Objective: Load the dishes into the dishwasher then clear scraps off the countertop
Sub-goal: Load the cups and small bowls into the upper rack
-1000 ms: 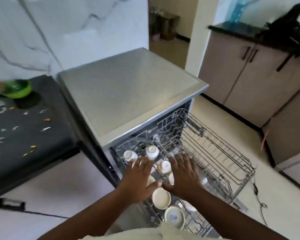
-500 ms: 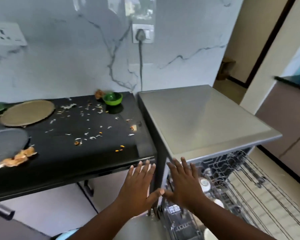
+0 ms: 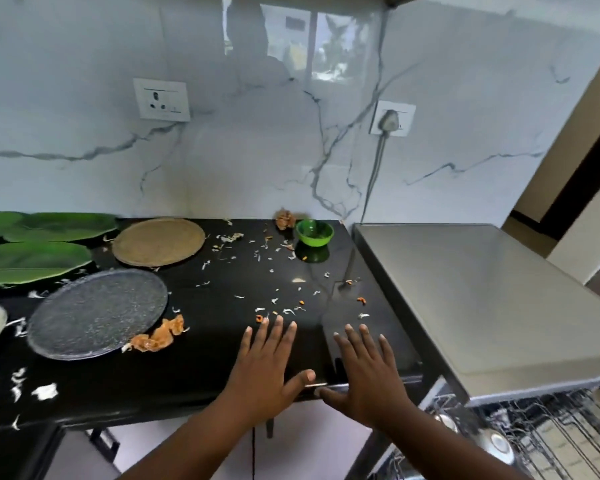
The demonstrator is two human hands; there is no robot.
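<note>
Scraps (image 3: 259, 271): lay scattered over the black counter (image 3: 201, 372) (mostly its right half).
Left hand (image 3: 264, 370): fingers straight and apart, over the front edge.
Right hand (image 3: 367, 375): likewise spread, near the front right corner.
Plates: grey plate (image 3: 96, 315) and brown plate (image 3: 158, 241) toward the left edge.

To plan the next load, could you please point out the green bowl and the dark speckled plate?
green bowl (image 3: 314, 231): head view, inside of bowl.
dark speckled plate (image 3: 96, 313): head view, middle of plate.

Both bare forearms reached forward from the bottom of the view. The left hand (image 3: 265, 370) and the right hand (image 3: 366, 374) lay side by side, palms down, fingers straight and spread, thumbs pointing toward each other without touching, holding nothing.
</note>
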